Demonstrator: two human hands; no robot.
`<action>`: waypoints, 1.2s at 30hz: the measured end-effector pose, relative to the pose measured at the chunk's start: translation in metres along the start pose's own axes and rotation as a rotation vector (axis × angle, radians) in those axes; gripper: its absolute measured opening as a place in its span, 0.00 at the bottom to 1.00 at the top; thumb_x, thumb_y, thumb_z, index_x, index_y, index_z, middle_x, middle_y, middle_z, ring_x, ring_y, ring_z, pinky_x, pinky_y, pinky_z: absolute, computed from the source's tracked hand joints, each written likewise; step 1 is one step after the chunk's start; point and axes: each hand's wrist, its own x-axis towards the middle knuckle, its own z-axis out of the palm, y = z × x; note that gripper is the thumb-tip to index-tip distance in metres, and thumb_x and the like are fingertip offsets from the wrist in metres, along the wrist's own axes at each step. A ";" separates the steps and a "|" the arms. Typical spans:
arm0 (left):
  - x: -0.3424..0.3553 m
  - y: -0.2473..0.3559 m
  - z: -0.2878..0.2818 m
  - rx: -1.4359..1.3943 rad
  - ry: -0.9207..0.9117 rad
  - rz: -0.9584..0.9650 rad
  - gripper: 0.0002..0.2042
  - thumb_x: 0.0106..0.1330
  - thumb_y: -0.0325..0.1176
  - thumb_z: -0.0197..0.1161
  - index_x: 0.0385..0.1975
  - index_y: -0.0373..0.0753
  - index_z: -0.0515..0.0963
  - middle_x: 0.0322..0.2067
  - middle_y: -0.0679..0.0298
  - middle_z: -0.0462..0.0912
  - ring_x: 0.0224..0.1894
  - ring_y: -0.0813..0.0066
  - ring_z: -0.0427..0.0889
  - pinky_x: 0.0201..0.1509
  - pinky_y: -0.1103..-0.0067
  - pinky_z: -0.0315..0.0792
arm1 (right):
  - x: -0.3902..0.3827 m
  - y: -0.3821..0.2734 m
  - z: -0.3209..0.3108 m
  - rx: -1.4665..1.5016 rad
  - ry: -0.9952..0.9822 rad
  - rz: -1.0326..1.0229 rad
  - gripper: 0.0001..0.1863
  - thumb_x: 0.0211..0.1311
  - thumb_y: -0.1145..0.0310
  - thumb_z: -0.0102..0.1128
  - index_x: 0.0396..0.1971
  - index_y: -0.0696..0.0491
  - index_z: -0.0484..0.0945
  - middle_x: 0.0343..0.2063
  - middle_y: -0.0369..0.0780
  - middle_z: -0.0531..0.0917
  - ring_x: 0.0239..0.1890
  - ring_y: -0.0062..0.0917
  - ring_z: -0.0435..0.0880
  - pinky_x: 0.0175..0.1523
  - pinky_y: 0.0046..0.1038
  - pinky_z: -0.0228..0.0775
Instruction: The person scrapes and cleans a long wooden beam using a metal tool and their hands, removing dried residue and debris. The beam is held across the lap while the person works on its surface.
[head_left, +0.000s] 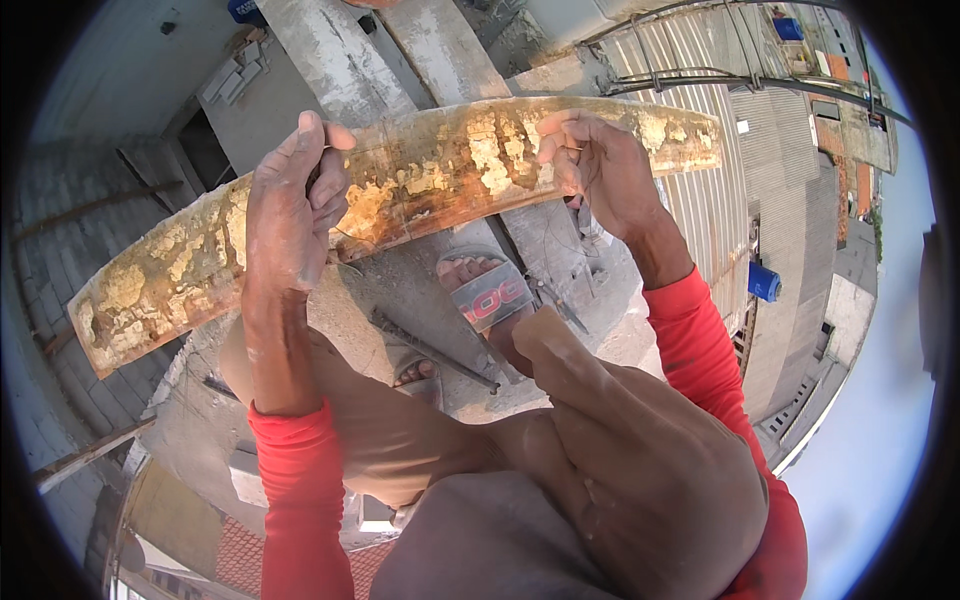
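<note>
Fingers of my left hand (290, 215) curl shut around thin wire (345, 238) against the board (400, 185), which runs crosswise in front of my knees. Right hand (600, 170) grips the board's top edge, fingers closed, above my sandal (490, 295) on the concrete ledge (400, 290).

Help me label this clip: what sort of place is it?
Probably a rooftop building site: both hands grip a weathered plank over a concrete ledge, with corrugated roofs far below.
</note>
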 end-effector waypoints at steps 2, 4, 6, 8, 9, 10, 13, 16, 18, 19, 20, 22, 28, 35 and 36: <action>0.008 0.006 0.011 0.058 -0.079 -0.057 0.20 0.88 0.48 0.54 0.45 0.36 0.82 0.21 0.78 0.62 0.22 0.89 0.53 0.25 0.85 0.49 | 0.004 -0.025 -0.001 -0.158 -0.059 -0.046 0.18 0.83 0.64 0.45 0.50 0.60 0.83 0.35 0.41 0.88 0.23 0.18 0.74 0.31 0.24 0.70; 0.019 0.011 0.025 0.101 -0.223 -0.078 0.20 0.88 0.48 0.54 0.46 0.35 0.82 0.22 0.78 0.63 0.23 0.88 0.54 0.27 0.84 0.49 | 0.006 -0.057 -0.002 -0.193 -0.181 -0.036 0.17 0.85 0.65 0.47 0.48 0.58 0.84 0.36 0.41 0.89 0.27 0.20 0.80 0.37 0.26 0.79; 0.033 0.006 0.042 0.178 -0.291 -0.123 0.20 0.89 0.47 0.53 0.46 0.35 0.82 0.23 0.76 0.68 0.25 0.86 0.63 0.30 0.83 0.59 | 0.001 -0.079 0.001 -0.206 -0.247 -0.039 0.17 0.86 0.63 0.47 0.49 0.58 0.84 0.36 0.42 0.89 0.30 0.20 0.83 0.40 0.28 0.82; 0.038 -0.011 0.063 0.121 -0.301 -0.132 0.19 0.89 0.45 0.52 0.47 0.34 0.81 0.25 0.73 0.74 0.29 0.84 0.72 0.35 0.82 0.69 | -0.002 -0.091 0.007 -0.226 -0.325 -0.039 0.18 0.88 0.61 0.47 0.52 0.59 0.82 0.37 0.42 0.89 0.34 0.21 0.87 0.42 0.29 0.85; 0.039 -0.027 0.078 0.034 -0.246 -0.140 0.19 0.89 0.45 0.51 0.48 0.33 0.81 0.27 0.71 0.77 0.32 0.82 0.76 0.39 0.80 0.75 | -0.003 -0.091 0.012 -0.153 -0.353 -0.058 0.18 0.88 0.61 0.47 0.53 0.59 0.81 0.37 0.42 0.89 0.33 0.22 0.87 0.42 0.29 0.85; 0.039 -0.041 0.092 -0.032 -0.200 -0.138 0.19 0.90 0.44 0.50 0.48 0.33 0.80 0.28 0.69 0.80 0.34 0.80 0.81 0.43 0.79 0.80 | -0.001 -0.088 0.017 -0.098 -0.364 -0.075 0.18 0.89 0.60 0.46 0.55 0.59 0.80 0.37 0.43 0.88 0.33 0.22 0.87 0.43 0.29 0.85; 0.021 -0.080 0.121 0.019 -0.417 -0.064 0.18 0.90 0.42 0.48 0.47 0.34 0.79 0.30 0.64 0.82 0.36 0.76 0.86 0.47 0.76 0.84 | 0.011 -0.074 0.025 -0.015 -0.310 -0.166 0.19 0.90 0.60 0.45 0.60 0.59 0.76 0.38 0.43 0.88 0.33 0.23 0.87 0.45 0.28 0.85; -0.002 -0.100 0.148 -0.152 -0.622 -0.244 0.18 0.90 0.43 0.47 0.44 0.36 0.78 0.28 0.64 0.81 0.30 0.78 0.82 0.38 0.77 0.83 | 0.023 -0.070 0.009 -0.072 -0.223 -0.245 0.19 0.90 0.59 0.44 0.62 0.58 0.73 0.38 0.43 0.88 0.34 0.24 0.87 0.46 0.27 0.85; -0.012 -0.100 0.154 -0.009 -0.547 -0.287 0.21 0.90 0.47 0.46 0.42 0.36 0.77 0.25 0.67 0.77 0.25 0.80 0.74 0.32 0.78 0.74 | 0.021 -0.075 -0.011 -0.146 -0.150 -0.307 0.18 0.90 0.58 0.45 0.62 0.57 0.73 0.41 0.44 0.88 0.38 0.23 0.88 0.47 0.26 0.85; -0.015 -0.099 0.155 0.050 -0.508 -0.289 0.22 0.90 0.48 0.45 0.41 0.36 0.77 0.24 0.68 0.75 0.23 0.81 0.70 0.29 0.78 0.69 | 0.018 -0.081 -0.022 -0.154 -0.113 -0.322 0.18 0.90 0.58 0.46 0.62 0.56 0.74 0.41 0.44 0.89 0.39 0.22 0.88 0.47 0.26 0.85; -0.016 -0.096 0.152 0.101 -0.499 -0.234 0.21 0.90 0.48 0.46 0.39 0.38 0.77 0.21 0.71 0.72 0.22 0.83 0.68 0.26 0.82 0.65 | 0.014 -0.088 -0.033 -0.161 -0.082 -0.335 0.18 0.90 0.58 0.48 0.63 0.56 0.74 0.42 0.43 0.89 0.39 0.22 0.88 0.48 0.26 0.85; -0.011 -0.092 0.138 0.134 -0.507 -0.285 0.20 0.89 0.47 0.47 0.39 0.39 0.77 0.21 0.72 0.72 0.21 0.84 0.65 0.25 0.83 0.60 | 0.005 -0.103 -0.052 -0.194 0.023 -0.392 0.17 0.87 0.61 0.51 0.62 0.57 0.78 0.43 0.43 0.89 0.35 0.19 0.85 0.46 0.27 0.82; 0.011 -0.075 0.094 0.122 -0.463 -0.307 0.18 0.89 0.46 0.50 0.38 0.42 0.77 0.21 0.73 0.72 0.21 0.87 0.60 0.24 0.84 0.52 | -0.021 -0.135 -0.094 -0.192 0.051 -0.242 0.18 0.83 0.62 0.59 0.63 0.56 0.81 0.42 0.42 0.89 0.31 0.16 0.82 0.35 0.21 0.79; 0.019 -0.044 0.061 0.148 -0.400 -0.281 0.19 0.90 0.49 0.49 0.40 0.41 0.77 0.26 0.65 0.82 0.25 0.82 0.75 0.31 0.83 0.70 | -0.013 -0.137 -0.106 0.122 0.068 -0.380 0.17 0.84 0.69 0.57 0.61 0.65 0.76 0.39 0.44 0.88 0.34 0.20 0.83 0.39 0.20 0.79; 0.017 -0.043 0.057 0.154 -0.322 -0.262 0.19 0.90 0.48 0.48 0.40 0.41 0.77 0.27 0.62 0.83 0.25 0.80 0.77 0.31 0.83 0.72 | -0.010 -0.140 -0.108 0.166 0.093 -0.443 0.17 0.84 0.71 0.55 0.62 0.68 0.74 0.39 0.44 0.87 0.36 0.21 0.81 0.40 0.22 0.78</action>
